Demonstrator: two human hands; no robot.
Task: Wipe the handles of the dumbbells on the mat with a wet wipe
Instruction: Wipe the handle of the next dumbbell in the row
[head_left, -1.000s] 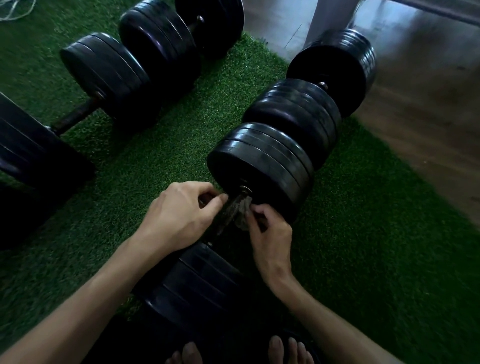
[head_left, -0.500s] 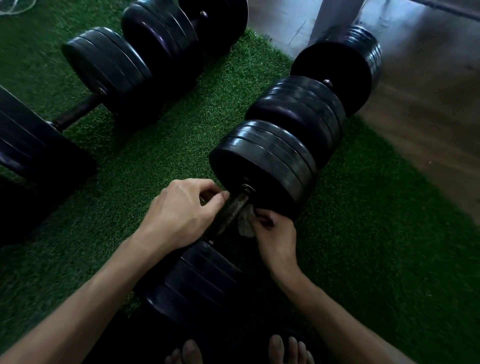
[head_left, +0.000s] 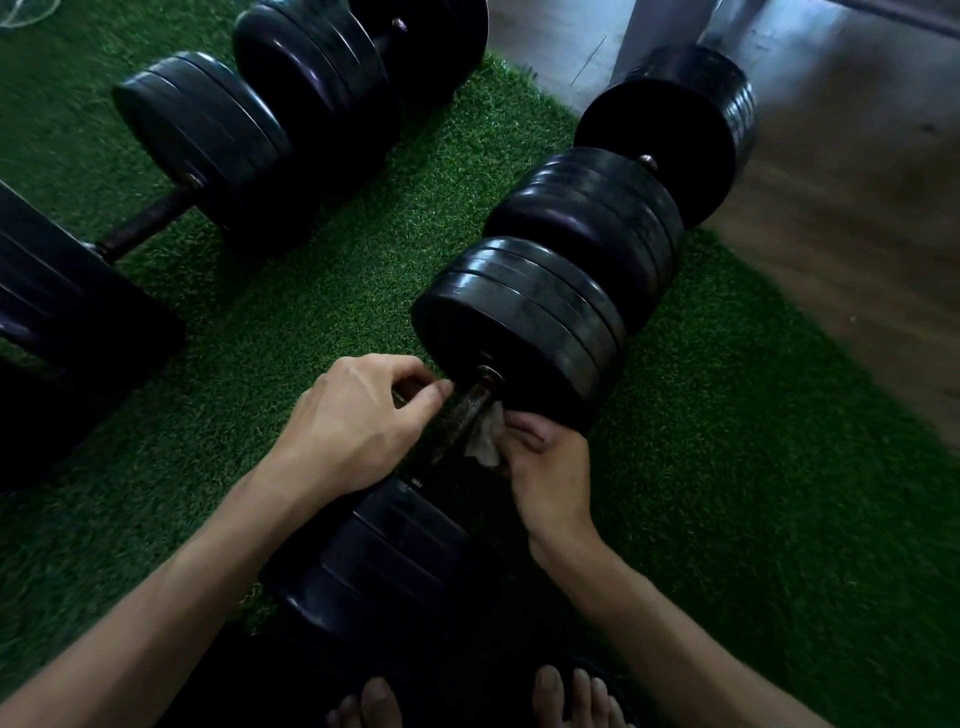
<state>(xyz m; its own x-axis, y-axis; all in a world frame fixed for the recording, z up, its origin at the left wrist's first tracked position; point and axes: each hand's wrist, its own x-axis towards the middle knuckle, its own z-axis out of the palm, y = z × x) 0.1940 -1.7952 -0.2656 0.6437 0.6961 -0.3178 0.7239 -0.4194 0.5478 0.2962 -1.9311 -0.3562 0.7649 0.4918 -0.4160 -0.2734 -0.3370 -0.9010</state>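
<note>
Two bare hands meet at the nearest black rubber-plated dumbbell (head_left: 519, 332), which lies on the green artificial-grass mat (head_left: 753, 467) with its rusty, speckled metal handle (head_left: 465, 410) running from the near plate stack (head_left: 374, 551) up to the far one. The right hand (head_left: 545, 467) pinches a small crumpled whitish wet wipe (head_left: 485, 434) between thumb and curled fingers, holding it against the right side of the handle, just below the far plates. The left hand (head_left: 358, 421) sits on the handle's other side with its fingers curled and thumb closed toward them — whether it grips the bar or an end of the wipe, I cannot tell, since the fingertips are hidden. The wipe looks limp, thin and damp, so it should drape and bunch easily; it probably works best wrapped round the bar and held by both ends or squeezed in one fist, since a loose pinch could let it slide off or tear on the rough, pitted metal. The dumbbell itself appears heavy and stiff, likely to stay put on the grass unless rolled, and the handle is the only sensible place to grasp — the plates are broad and smooth. Several other black dumbbells (head_left: 249, 145) rest on the mat to the upper left and beyond, one with a bare dark handle (head_left: 148, 221) showing, and bare toes (head_left: 467, 701) show at the bottom edge.
</note>
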